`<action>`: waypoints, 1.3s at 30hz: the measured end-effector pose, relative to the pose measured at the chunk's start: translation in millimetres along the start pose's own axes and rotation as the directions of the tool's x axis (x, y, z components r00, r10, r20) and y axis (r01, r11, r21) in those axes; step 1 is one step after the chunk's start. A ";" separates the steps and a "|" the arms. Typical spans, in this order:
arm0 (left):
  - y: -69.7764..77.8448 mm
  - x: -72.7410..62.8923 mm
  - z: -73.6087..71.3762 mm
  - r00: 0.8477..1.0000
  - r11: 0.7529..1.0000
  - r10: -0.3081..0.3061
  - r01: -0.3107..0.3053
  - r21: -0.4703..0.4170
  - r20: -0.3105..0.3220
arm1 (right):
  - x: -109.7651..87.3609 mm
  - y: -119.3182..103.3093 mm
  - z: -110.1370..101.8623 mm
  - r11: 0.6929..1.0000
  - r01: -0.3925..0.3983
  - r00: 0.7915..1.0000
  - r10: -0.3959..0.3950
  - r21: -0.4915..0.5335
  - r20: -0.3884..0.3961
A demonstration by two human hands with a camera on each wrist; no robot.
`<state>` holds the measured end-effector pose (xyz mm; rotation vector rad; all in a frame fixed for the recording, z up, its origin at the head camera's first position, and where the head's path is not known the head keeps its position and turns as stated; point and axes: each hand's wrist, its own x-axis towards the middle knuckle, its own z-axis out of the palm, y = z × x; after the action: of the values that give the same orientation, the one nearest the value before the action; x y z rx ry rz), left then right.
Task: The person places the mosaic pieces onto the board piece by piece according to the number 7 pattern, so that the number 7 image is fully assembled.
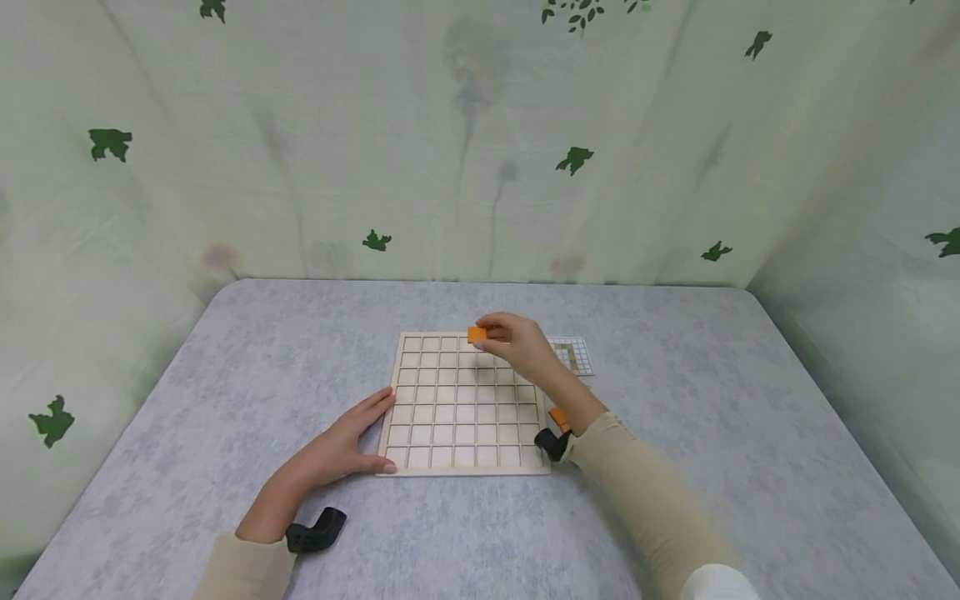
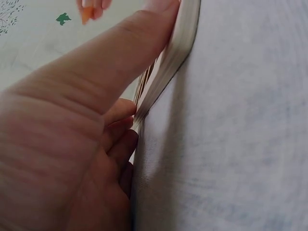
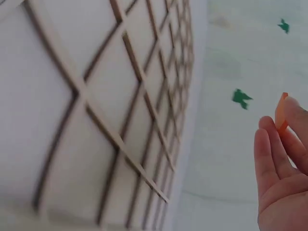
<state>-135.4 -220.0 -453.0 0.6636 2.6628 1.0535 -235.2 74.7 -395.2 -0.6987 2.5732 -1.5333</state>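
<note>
A wooden grid board (image 1: 455,412) with square cells lies flat on the table. My right hand (image 1: 525,346) pinches an orange square tile (image 1: 476,334) between thumb and fingers, raised over the board's far edge. The right wrist view shows the same tile (image 3: 280,114) held edge-on, apart from the grid (image 3: 120,139). At the board's left side, my left hand (image 1: 345,446) touches the frame with its fingers and thumb spread. In the left wrist view the thumb (image 2: 115,53) rests along the board's edge (image 2: 168,62).
A printed card with a coloured grid pattern (image 1: 573,356) lies right of the board, partly behind the right hand. More orange tiles (image 1: 558,418) sit by the board's right edge, partly hidden by the right forearm. A pale curtain (image 1: 420,142) hangs behind the grey table (image 1: 300,333).
</note>
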 end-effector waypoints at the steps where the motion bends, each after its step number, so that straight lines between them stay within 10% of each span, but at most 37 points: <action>1: 0.1 0.1 0.0 1.000 1.000 0.001 -0.001 -0.003 0.001 | 4.0 1.7 6.3 1.000 -0.017 1.000 0.017 0.020 -0.004; 19: 1.4 -0.8 -0.8 1.000 1.000 -0.011 0.011 -0.008 0.004 | 26.7 19.0 58.1 0.975 -0.146 0.984 0.161 -0.169 0.081; 32: 1.8 -1.2 -0.4 1.000 1.000 -0.025 0.025 -0.001 -0.005 | 28.5 17.0 59.8 0.959 -0.118 0.974 0.162 -0.259 0.158; 39: 2.0 -0.1 0.3 1.000 1.000 -0.008 0.008 -0.002 -0.005 | 20.0 8.2 48.5 0.980 -0.133 0.976 0.156 -0.150 0.151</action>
<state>-134.6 -218.6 -451.8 0.6501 2.6660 1.0574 -242.3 30.0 -423.0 -0.6051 2.5630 -1.2115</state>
